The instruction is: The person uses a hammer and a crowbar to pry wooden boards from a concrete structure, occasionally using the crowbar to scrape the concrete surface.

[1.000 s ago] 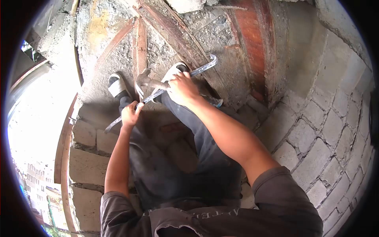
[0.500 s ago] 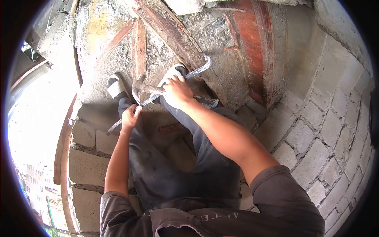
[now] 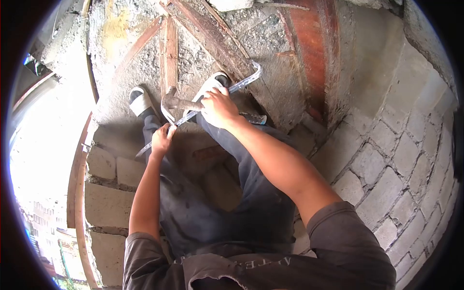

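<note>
A long metal pry bar [image 3: 245, 83] with a hooked upper end slants across my legs. My left hand [image 3: 162, 139] is closed around its lower part, near the thin end. Farther up, my right hand [image 3: 220, 107] is wrapped round the bar and also around the handle end of a claw hammer [image 3: 170, 100]. The hammer's head points left, above my left hand, and its curved claw reaches down close to the bar.
Wooden boards [image 3: 171, 53] lie on the rough concrete [image 3: 241, 38] beyond my feet. A reddish board [image 3: 307, 48] runs at the upper right. A block wall [image 3: 382, 188] stands on the right, more blocks [image 3: 108, 205] at the left, beside a bright opening.
The view has shifted slightly. Both hands still hold the tools, and the bar's lower end has moved a little up and to the right.
</note>
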Demonstrator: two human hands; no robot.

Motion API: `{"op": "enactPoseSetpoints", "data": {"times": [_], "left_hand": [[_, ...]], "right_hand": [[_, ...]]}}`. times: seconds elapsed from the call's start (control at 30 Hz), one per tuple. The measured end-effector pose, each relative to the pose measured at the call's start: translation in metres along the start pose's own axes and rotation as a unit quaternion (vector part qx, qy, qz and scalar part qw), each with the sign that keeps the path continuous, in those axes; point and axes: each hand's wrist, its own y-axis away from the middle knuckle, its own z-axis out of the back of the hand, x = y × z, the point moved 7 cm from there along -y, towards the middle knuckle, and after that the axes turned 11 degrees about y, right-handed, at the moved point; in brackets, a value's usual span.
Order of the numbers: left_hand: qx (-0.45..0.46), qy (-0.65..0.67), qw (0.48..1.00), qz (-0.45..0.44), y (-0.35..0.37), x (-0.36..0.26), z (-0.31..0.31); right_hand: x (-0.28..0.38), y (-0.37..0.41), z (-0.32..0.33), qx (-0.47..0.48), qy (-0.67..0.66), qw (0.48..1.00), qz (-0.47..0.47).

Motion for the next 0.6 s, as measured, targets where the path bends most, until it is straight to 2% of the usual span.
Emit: {"op": "enactPoseSetpoints", "data": {"times": [0.17,0.23,0.3,0.37,0.4,0.43,0.47,0.53,0.6], "left_hand": [[0.008,-0.046,0.999,0.009,-0.005,0.012,0.002],[-0.021,-0.038,0.997,-0.064,-0.006,0.015,0.003],[-0.016,-0.049,0.998,-0.044,-0.005,0.008,0.007],[0.003,-0.053,0.998,-0.023,-0.004,0.004,0.009],[0.001,-0.054,0.998,-0.023,-0.004,0.004,0.010],[0.002,-0.052,0.998,-0.024,-0.003,0.003,0.010],[0.004,-0.049,0.998,-0.026,-0.003,0.003,0.009],[-0.001,-0.039,0.999,-0.028,-0.002,0.001,0.005],[-0.008,-0.029,0.999,-0.027,-0.001,0.002,0.001]], "right_hand": [[-0.003,0.006,0.016,0.019,-0.014,0.999,0.031],[-0.012,0.014,0.048,-0.028,-0.084,0.994,0.066],[-0.025,0.031,0.094,-0.027,-0.096,0.990,0.101],[-0.052,0.058,0.129,-0.088,-0.130,0.987,0.022],[-0.076,0.076,0.124,-0.105,-0.123,0.986,-0.052],[-0.089,0.095,0.132,-0.191,-0.151,0.967,-0.073],[-0.096,0.107,0.116,-0.192,-0.152,0.967,-0.071],[-0.142,0.146,0.065,-0.228,-0.214,0.909,-0.274],[-0.160,0.165,0.020,-0.098,-0.238,0.887,-0.384]]}}
